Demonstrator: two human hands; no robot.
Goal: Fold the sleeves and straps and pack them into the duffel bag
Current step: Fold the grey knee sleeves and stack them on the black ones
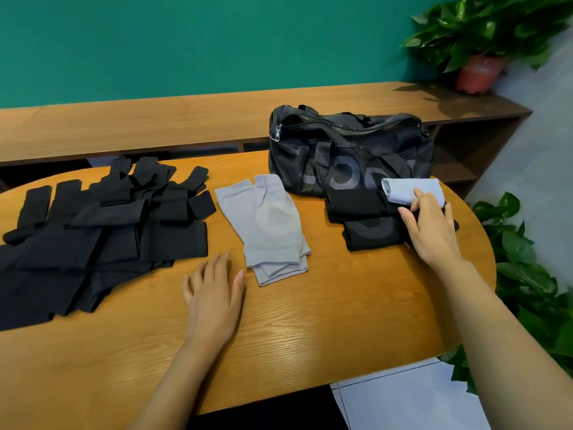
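The left hand (214, 301) lies flat on the surface (310, 330), palm down, fingers straight and slightly spread, holding nothing. It sits between the black pile (102, 234) and the flat grey sleeves (269, 231) and touches neither. The right hand (432, 226) is relaxed and open. Its fingertips (418, 192) rest on the folded grey sleeve (403, 189), with no grip visible. That sleeve lies on the folded black stack (366, 221), just in front of the duffel bag (347, 150).

The duffel bag stands at the far side of the surface with its top zip open. Its metal zip pull (277, 135) hangs at the left end. The folded black stack reaches close to the curved right edge. The black pile runs out of view at the left. A broad band of bare wood extends from the left hand to the near edge.

Large grey rounded characters mark the bag's mesh side. A handle and the folded items partly cover them, so they cannot be read. A grey ring shows on the folded black stack.

A wooden shelf unit (155, 125) stands behind the surface and carries a potted plant (477, 72). A second plant (527, 274) stands beside the right edge.
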